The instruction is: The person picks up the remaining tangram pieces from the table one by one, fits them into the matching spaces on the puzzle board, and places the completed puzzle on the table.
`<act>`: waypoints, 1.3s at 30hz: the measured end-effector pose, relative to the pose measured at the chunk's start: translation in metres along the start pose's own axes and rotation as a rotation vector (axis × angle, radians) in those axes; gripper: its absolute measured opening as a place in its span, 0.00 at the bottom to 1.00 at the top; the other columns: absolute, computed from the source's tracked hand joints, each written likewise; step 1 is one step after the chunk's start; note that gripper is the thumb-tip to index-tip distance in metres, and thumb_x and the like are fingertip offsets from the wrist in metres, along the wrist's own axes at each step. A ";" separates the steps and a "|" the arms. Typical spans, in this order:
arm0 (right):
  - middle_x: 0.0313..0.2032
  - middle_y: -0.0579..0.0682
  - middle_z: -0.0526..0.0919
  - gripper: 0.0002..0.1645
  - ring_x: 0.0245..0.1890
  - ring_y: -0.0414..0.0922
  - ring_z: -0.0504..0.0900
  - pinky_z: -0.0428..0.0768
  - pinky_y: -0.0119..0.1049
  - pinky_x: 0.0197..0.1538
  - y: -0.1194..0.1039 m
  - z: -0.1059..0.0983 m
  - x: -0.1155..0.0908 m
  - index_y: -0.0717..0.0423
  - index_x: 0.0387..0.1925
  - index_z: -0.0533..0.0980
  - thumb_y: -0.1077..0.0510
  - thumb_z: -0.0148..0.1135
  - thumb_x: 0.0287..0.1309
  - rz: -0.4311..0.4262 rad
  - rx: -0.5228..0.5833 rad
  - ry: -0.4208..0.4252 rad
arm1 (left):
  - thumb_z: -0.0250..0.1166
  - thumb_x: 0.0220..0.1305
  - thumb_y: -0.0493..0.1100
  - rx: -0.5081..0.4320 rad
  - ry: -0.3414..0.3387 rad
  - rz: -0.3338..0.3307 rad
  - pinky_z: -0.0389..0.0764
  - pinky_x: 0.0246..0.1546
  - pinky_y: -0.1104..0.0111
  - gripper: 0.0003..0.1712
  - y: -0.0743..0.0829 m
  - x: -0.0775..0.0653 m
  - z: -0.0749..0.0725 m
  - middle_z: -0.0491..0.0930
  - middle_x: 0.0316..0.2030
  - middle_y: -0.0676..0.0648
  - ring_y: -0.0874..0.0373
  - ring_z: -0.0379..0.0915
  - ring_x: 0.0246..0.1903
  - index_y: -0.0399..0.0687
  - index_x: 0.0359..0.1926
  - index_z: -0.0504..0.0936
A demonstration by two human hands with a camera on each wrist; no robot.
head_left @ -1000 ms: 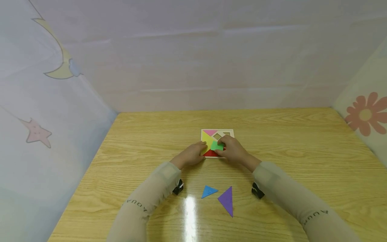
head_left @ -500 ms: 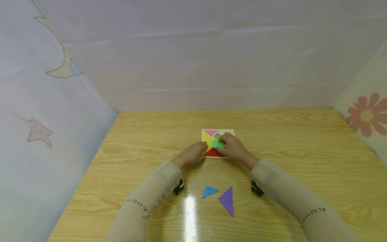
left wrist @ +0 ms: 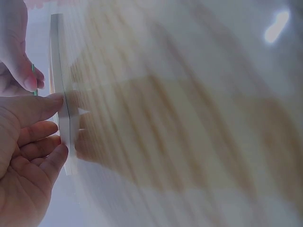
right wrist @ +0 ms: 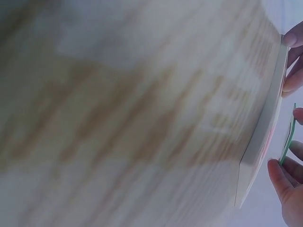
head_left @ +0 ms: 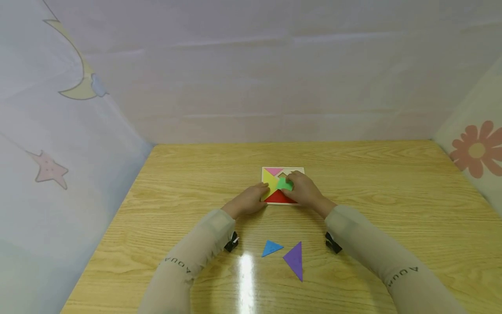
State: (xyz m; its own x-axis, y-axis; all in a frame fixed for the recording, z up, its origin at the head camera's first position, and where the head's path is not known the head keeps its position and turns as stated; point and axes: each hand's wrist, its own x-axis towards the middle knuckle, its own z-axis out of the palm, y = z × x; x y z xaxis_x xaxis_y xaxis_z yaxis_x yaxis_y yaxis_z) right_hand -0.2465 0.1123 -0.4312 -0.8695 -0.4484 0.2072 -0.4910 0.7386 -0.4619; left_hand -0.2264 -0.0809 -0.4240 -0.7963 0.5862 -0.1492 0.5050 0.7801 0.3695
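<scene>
A cream tangram board (head_left: 289,169) lies mid-table, holding a yellow triangle (head_left: 268,180), a red triangle (head_left: 279,198) and a pink triangle (head_left: 273,170). My left hand (head_left: 248,200) grips its near left corner, thumb and fingertips at the board edge (left wrist: 60,71). Between thumb and fingers, my right hand (head_left: 307,192) pinches a green tangram piece (head_left: 284,184) over the board's middle. In the right wrist view this green piece (right wrist: 288,137) is tilted, standing off the board's surface. A cut-out shows behind it; the right hand hides the board's right side.
Closer to the person, a blue triangle (head_left: 271,248) and a larger purple triangle (head_left: 296,261) lie on the wooden table (head_left: 188,183). A pale cloth backdrop (head_left: 243,87) rises at the table's far edge and sides.
The right hand has shifted the green piece slightly rightward and away from the person, uncovering more of the red triangle. The left hand keeps its place at the board's corner.
</scene>
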 end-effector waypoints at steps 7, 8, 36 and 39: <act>0.36 0.57 0.74 0.17 0.36 0.49 0.73 0.73 0.42 0.41 0.002 0.000 0.002 0.65 0.31 0.74 0.55 0.63 0.44 0.011 0.001 0.007 | 0.56 0.58 0.39 0.007 0.000 0.007 0.53 0.59 0.65 0.26 0.000 0.000 0.000 0.57 0.59 0.38 0.48 0.50 0.60 0.34 0.57 0.64; 0.36 0.57 0.74 0.17 0.36 0.49 0.73 0.73 0.42 0.41 0.002 0.000 0.002 0.66 0.31 0.74 0.55 0.63 0.45 0.012 0.003 0.010 | 0.56 0.58 0.39 0.007 0.000 0.008 0.53 0.59 0.65 0.26 0.000 0.000 0.000 0.57 0.59 0.38 0.48 0.50 0.60 0.34 0.56 0.64; 0.35 0.58 0.74 0.18 0.35 0.50 0.71 0.72 0.42 0.41 0.009 0.003 0.015 0.66 0.33 0.73 0.54 0.61 0.47 0.079 -0.070 -0.030 | 0.55 0.58 0.40 -0.007 -0.011 -0.007 0.51 0.60 0.66 0.27 0.000 0.001 0.000 0.56 0.60 0.40 0.50 0.47 0.61 0.35 0.58 0.62; 0.34 0.57 0.73 0.18 0.33 0.50 0.71 0.72 0.42 0.40 0.009 0.002 0.015 0.66 0.33 0.73 0.54 0.61 0.47 0.085 -0.082 -0.026 | 0.55 0.58 0.40 -0.006 -0.013 -0.004 0.51 0.60 0.66 0.27 0.001 0.000 -0.001 0.56 0.60 0.39 0.49 0.47 0.61 0.34 0.58 0.62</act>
State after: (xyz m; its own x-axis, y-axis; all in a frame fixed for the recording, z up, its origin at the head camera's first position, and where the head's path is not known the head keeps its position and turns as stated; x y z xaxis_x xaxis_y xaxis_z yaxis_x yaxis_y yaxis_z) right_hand -0.2642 0.1111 -0.4344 -0.9071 -0.3944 0.1469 -0.4189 0.8129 -0.4046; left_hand -0.2268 -0.0805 -0.4230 -0.7941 0.5857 -0.1624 0.4998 0.7813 0.3739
